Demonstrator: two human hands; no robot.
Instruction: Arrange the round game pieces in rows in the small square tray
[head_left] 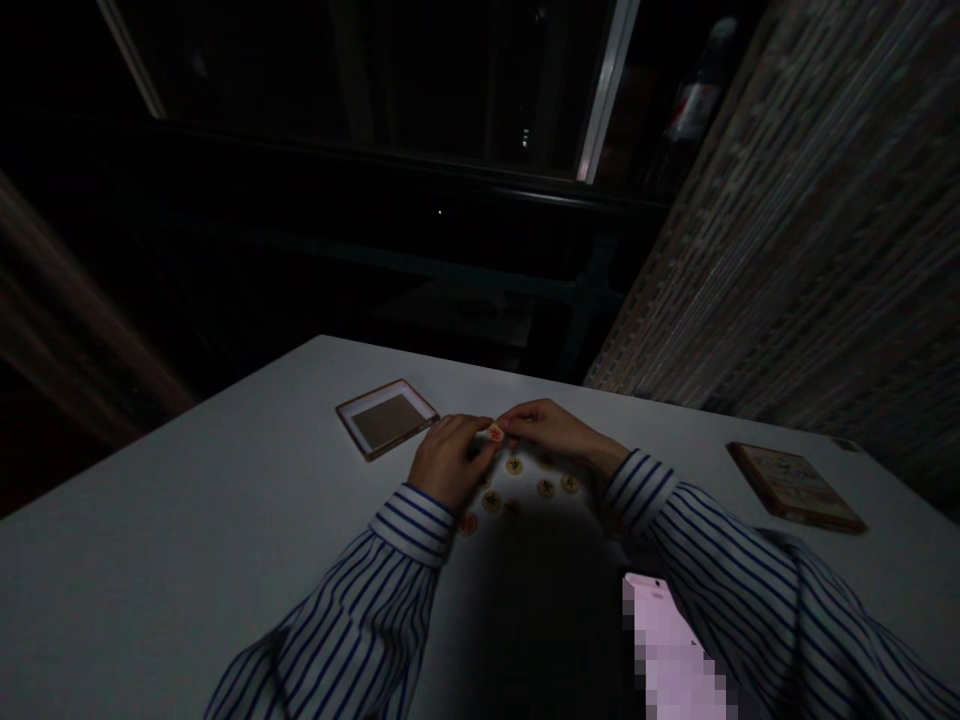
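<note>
We see a smooth, matt white bench [262,510] carrying round pieces [546,488] that look like pale, matt wood. The open tray [388,422] at left has a brown, wood-like rim, as does the flat case [799,487] at right. Our striped sleeves [360,610] are creased, matt cloth. At far right we notice a rough, stringy fabric curtain [810,220] and a glossy, plastic-looking bottle [694,108].

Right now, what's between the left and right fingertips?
A round red-marked piece, between the left hand and right hand, seen in the head view.
</note>
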